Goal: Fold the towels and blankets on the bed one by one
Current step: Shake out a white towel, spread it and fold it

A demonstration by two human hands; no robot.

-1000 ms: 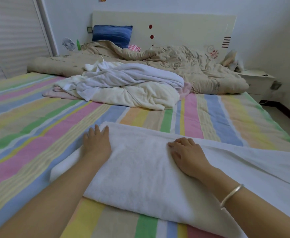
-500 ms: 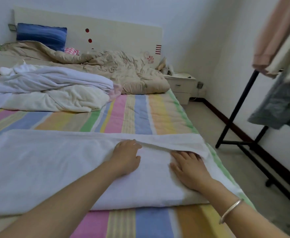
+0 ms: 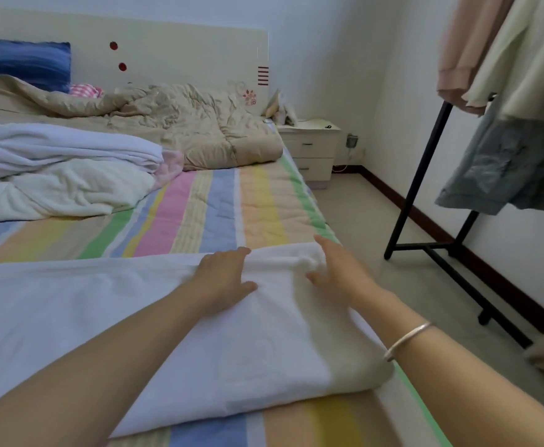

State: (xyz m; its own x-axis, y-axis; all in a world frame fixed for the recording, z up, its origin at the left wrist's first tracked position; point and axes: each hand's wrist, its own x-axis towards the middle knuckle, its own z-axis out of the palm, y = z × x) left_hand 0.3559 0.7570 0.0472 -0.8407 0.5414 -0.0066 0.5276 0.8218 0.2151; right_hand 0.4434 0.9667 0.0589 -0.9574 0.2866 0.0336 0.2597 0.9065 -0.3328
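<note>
A long white towel (image 3: pixel 109 321) lies folded lengthwise across the striped bed (image 3: pixel 219 208), its right end at the bed's right edge. My left hand (image 3: pixel 225 279) rests flat on the towel near its far edge, fingers straight. My right hand (image 3: pixel 338 269), with a silver bangle on the wrist, lies at the towel's far right corner, fingers extended, touching a small bunch of cloth there. A heap of white and cream towels and blankets (image 3: pixel 57 175) sits further up the bed on the left.
A crumpled beige quilt (image 3: pixel 180 124) and a blue pillow (image 3: pixel 25 61) lie by the headboard. A nightstand (image 3: pixel 312 146) stands right of the bed. A black clothes rack (image 3: pixel 425 201) with hanging garments (image 3: pixel 506 91) stands on the floor at right.
Both hands have slid rightward along the towel to its right end. The right hand has gone from flat on the towel to the far right corner, where the cloth is now bunched.
</note>
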